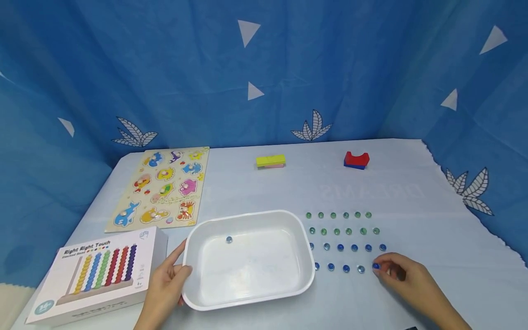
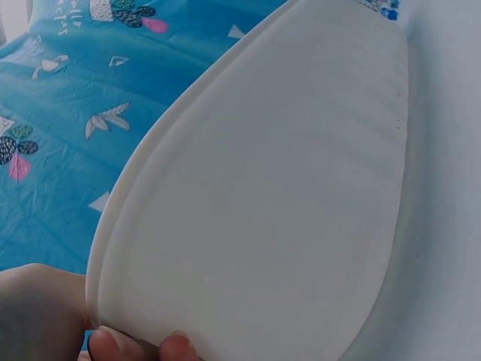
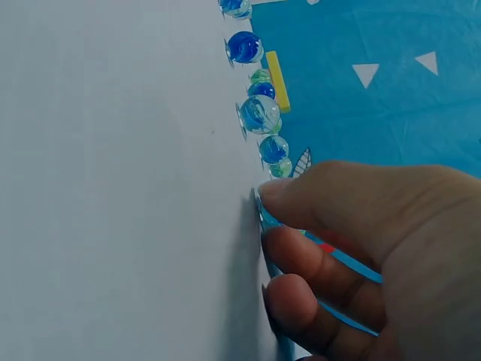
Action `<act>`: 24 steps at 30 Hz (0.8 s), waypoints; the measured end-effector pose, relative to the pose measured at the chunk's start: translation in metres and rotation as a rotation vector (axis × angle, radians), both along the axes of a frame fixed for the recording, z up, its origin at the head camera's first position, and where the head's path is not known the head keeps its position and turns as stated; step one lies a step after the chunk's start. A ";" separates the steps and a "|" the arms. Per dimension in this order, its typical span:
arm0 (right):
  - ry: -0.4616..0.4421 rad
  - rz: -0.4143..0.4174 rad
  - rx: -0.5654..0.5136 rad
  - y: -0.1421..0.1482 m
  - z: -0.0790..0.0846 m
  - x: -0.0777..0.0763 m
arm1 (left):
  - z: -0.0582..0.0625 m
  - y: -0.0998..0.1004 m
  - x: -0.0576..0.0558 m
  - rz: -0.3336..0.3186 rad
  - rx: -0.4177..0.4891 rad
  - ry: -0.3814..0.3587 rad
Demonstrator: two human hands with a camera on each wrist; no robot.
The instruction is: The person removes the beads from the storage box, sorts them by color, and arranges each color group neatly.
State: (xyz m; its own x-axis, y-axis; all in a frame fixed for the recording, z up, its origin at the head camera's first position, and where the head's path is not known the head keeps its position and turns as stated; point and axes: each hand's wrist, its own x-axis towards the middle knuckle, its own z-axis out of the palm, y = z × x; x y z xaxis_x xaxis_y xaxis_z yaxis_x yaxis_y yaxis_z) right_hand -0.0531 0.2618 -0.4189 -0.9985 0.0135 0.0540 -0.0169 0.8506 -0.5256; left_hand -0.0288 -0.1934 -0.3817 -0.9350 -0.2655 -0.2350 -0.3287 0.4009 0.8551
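A white plastic basin (image 1: pixel 247 266) stands on the table, with one glass marble (image 1: pixel 229 239) inside near its back left. My left hand (image 1: pixel 167 279) grips the basin's left rim, thumb on the near side; the left wrist view shows fingertips (image 2: pixel 177 347) at its outer wall. At the right end of the nearest row, my right hand (image 1: pixel 402 272) pinches a dark blue marble (image 1: pixel 376 266) between thumb and fingers, low at the table surface. Several rows of marbles lie right of the basin: green ones (image 1: pixel 337 231) behind, blue and clear ones (image 1: pixel 346 268) in front.
A bead-toy box (image 1: pixel 99 275) stands left of the basin, beside an animal peg puzzle board (image 1: pixel 158 190). Farther back lie a yellow block (image 1: pixel 270 160) on a pink one and a red block (image 1: pixel 356 159) on a blue one. A blue curtain (image 1: pixel 264 68) hangs behind.
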 end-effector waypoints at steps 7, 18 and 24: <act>0.038 0.013 0.020 -0.001 0.000 0.000 | 0.001 0.000 0.001 0.002 -0.003 -0.001; 0.095 0.019 0.013 -0.001 0.000 0.003 | 0.000 0.001 0.001 -0.001 -0.012 0.013; 0.070 0.024 0.018 -0.001 0.003 0.003 | 0.000 0.001 0.001 -0.003 -0.014 0.017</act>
